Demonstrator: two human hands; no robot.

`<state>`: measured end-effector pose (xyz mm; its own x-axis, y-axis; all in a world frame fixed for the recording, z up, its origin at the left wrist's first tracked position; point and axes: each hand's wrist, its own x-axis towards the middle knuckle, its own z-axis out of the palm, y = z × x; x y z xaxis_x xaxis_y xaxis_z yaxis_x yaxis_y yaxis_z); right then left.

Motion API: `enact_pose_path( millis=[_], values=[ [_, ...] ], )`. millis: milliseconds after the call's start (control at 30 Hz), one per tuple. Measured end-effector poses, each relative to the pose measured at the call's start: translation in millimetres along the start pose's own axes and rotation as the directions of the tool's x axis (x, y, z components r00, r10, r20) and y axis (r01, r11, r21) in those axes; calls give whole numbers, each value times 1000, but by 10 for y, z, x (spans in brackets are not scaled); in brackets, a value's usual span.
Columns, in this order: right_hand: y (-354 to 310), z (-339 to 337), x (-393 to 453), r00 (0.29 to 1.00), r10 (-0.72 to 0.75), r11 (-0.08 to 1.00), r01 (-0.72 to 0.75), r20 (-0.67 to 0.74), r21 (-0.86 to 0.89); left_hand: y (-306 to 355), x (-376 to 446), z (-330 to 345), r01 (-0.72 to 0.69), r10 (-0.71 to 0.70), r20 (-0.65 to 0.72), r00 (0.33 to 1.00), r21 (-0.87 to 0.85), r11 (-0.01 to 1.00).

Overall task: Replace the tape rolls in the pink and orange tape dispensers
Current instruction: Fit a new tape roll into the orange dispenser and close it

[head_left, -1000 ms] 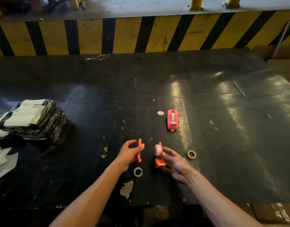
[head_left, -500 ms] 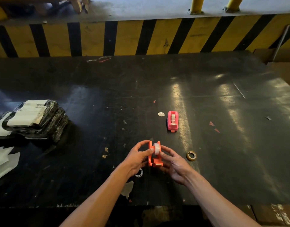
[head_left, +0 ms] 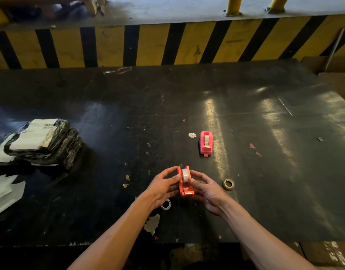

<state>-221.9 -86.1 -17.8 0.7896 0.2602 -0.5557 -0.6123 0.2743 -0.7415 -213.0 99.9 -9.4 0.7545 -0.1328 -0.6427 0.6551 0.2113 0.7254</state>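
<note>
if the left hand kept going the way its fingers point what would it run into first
The orange plastic tape dispenser its fingertips already touch; beyond that, the right hand on the dispenser's other side.

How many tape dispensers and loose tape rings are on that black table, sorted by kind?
Dispensers: 2, orange held in both hands, pink on the table
Loose rings: 2, a yellowish roll and a white core
Wrapped bundles: 1 stack; how many are in it is unclear
Total: 5

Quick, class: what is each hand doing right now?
Left hand: closed on the orange dispenser, pressing its left side.
Right hand: closed on the same dispenser's right side.
</note>
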Motion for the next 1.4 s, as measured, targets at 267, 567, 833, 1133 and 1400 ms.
enact_pose_path(
  millis=[267,567,833,1133,1400],
  values=[
    [6,55,-4,999,-33,997,33,1,-66,-36,-5,17,-63,64,-33,997,43,997],
    [84,48,61,997,-58,976,47,-48,-215,-126,19,46,-68,74,-71,995,87,994],
    [87,16,43,990,-106,961,77,-95,-267,-194,38,94,-151,168,-46,985,256,955],
    [29,-74,30,998,53,959,-45,21,-280,-235,99,47,-133,151,-43,988,274,952],
    [49,-120,80,995,83,948,-59,62,-311,-283,171,24,-148,167,-34,985,317,937]
  ],
)
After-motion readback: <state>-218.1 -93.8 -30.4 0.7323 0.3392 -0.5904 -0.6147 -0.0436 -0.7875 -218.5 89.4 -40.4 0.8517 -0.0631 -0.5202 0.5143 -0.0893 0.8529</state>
